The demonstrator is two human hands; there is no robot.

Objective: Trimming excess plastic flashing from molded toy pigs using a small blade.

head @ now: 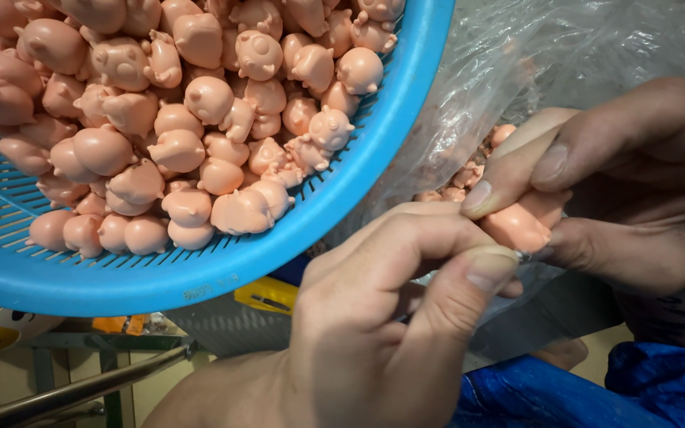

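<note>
Both hands (469, 261) pinched together on one pink pig figure (521, 226), right of the blue basket (374, 166). Could slip loose, dropping into the plastic bag (469, 95).

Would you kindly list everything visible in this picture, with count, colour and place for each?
Round perforated plastic basket: one, blue, upper left, tilted toward the camera.
Small moulded pig-shaped figures: dozens, peach-pink, heaped in the basket.
Clear plastic bag: one, transparent, upper right behind the hands, with a few more pink figures inside.
Single pink figure: one, pinched between both hands.
Yellow object: one, below the basket rim, kind unclear.
Metal bar: grey, bottom left.
Blue cloth: bottom right.
Left hand: lower centre, thumb and forefinger at the figure.
Right hand: right, gripping the figure.
</note>
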